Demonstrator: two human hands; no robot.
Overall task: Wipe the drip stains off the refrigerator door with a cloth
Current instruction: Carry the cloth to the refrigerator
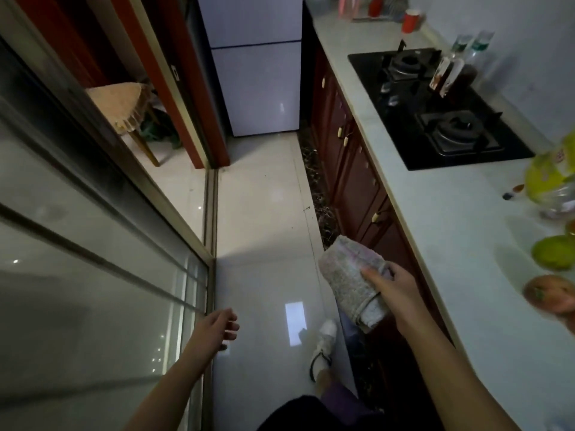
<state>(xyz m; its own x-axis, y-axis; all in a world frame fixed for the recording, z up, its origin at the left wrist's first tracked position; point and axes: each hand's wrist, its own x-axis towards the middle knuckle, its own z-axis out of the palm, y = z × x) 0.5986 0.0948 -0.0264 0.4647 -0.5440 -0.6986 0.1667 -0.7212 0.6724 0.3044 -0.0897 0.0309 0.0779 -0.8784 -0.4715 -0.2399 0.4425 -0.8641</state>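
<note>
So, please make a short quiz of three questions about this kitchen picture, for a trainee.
1. True or false: the right hand holds the folded cloth.
2. Where is the refrigerator? A) at the far end of the floor, away from the person; B) directly under the cloth; C) on the counter.
3. Fill in: the left hand is open and holds ____.

Key: 1 true; 2 A; 3 nothing.

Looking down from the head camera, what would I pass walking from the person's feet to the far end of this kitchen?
White shoe → right hand holding the folded grey cloth → dark red wooden cabinet doors under the pale countertop → black gas hob → pale two-door refrigerator at the end.
</note>
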